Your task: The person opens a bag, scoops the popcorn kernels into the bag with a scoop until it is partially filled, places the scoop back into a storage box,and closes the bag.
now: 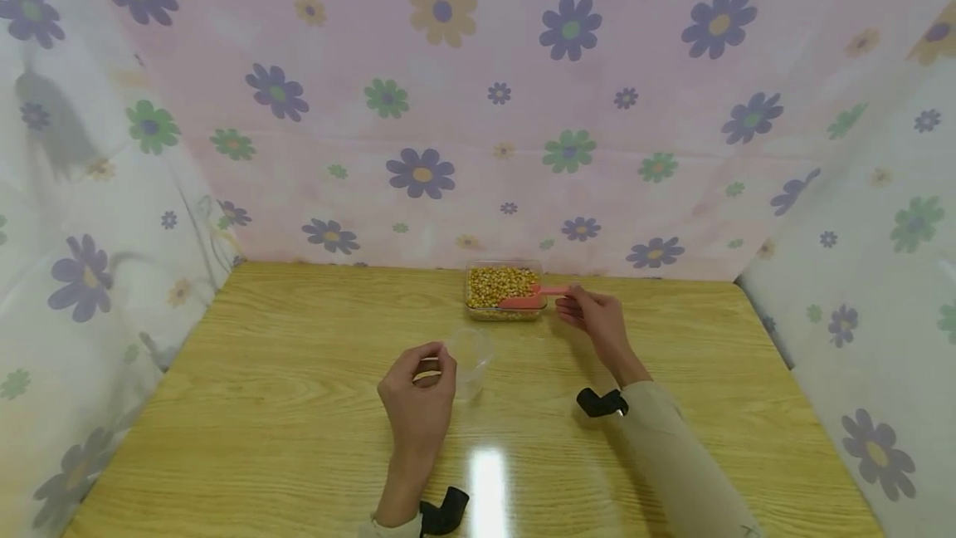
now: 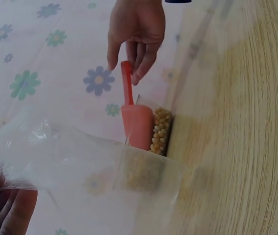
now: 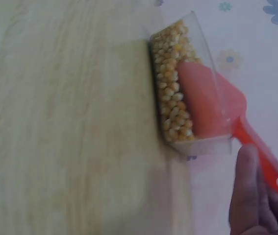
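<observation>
My left hand [image 1: 420,397] pinches the edge of a clear plastic bag [image 1: 469,364] above the table. In the left wrist view the bag [image 2: 75,161] spreads out from my fingers and looks see-through, with nothing visible inside. To the right, my right hand [image 1: 600,324] holds the handle of a red scoop [image 1: 523,303] between thumb and fingers. The scoop's blade [image 3: 202,100] lies in a clear rectangular container full of yellow corn kernels [image 1: 493,282]. Kernels [image 3: 170,95] press against the container's near wall.
The wood-grain table [image 1: 299,405] carries the container near its back edge. A flowered cloth [image 1: 478,131] hangs behind the table and along both sides. Black wrist mounts [image 1: 601,403] sit on both forearms.
</observation>
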Demonstrator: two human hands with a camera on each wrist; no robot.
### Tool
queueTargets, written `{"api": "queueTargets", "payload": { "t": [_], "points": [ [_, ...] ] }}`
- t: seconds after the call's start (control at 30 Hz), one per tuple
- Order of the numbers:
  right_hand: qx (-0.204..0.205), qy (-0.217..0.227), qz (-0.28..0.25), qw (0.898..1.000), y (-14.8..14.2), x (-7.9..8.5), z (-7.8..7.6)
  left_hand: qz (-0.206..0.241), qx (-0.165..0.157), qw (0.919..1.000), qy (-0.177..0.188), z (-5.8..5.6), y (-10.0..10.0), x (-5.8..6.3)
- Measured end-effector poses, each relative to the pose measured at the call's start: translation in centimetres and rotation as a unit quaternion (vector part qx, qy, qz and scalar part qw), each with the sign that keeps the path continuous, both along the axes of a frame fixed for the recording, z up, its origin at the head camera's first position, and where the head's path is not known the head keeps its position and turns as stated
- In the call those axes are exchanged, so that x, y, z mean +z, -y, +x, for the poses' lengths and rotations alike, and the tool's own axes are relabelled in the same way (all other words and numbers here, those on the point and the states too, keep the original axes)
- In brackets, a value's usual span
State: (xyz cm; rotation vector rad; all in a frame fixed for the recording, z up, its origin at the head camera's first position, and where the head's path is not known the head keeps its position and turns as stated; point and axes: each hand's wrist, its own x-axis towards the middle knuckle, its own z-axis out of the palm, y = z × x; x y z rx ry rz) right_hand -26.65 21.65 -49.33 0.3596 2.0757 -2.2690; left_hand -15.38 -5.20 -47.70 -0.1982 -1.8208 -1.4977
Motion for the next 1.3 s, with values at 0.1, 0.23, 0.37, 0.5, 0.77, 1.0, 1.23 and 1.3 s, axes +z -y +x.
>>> {"api": "queueTargets", "payload": {
  "t": [0.1, 0.23, 0.37, 0.5, 0.77, 1.0, 1.23, 1.3],
  "points": [
    [0.000, -0.018, 0.016, 1.000, 0.4, 0.7, -0.4, -0.002, 0.001, 1.0000, -0.002, 0.0, 0.0, 0.0],
    [0.006, -0.054, 0.049, 0.997, 1.0, 2.0, -1.0, 0.001, -0.003, 1.0000, 0.001, 0.1, -0.1, 0.0],
    [0.007, -0.098, 0.113, 0.989, 1.7, 3.3, -1.4, 0.010, -0.011, 0.9998, 0.012, 0.2, -0.2, 0.0],
    [0.002, -0.127, 0.175, 0.976, 2.1, 4.2, -1.3, 0.014, -0.012, 0.9998, 0.010, 0.2, -0.3, -0.1],
    [-0.056, -0.158, 0.155, 0.974, 1.7, 4.4, -0.3, 0.009, -0.017, 0.9998, -0.003, 0.2, -0.4, -0.1],
    [-0.119, -0.117, 0.032, 0.985, 1.5, 2.2, 0.4, 0.006, -0.019, 0.9998, -0.006, 0.3, -0.4, 0.0],
    [-0.127, -0.031, -0.091, 0.987, 2.2, 0.1, 0.8, 0.008, -0.016, 0.9998, 0.005, 0.3, -0.2, 0.1],
    [-0.129, -0.009, -0.120, 0.984, 2.4, -0.4, 1.0, 0.008, -0.015, 0.9998, 0.005, 0.3, -0.2, 0.1]
  ]
}}
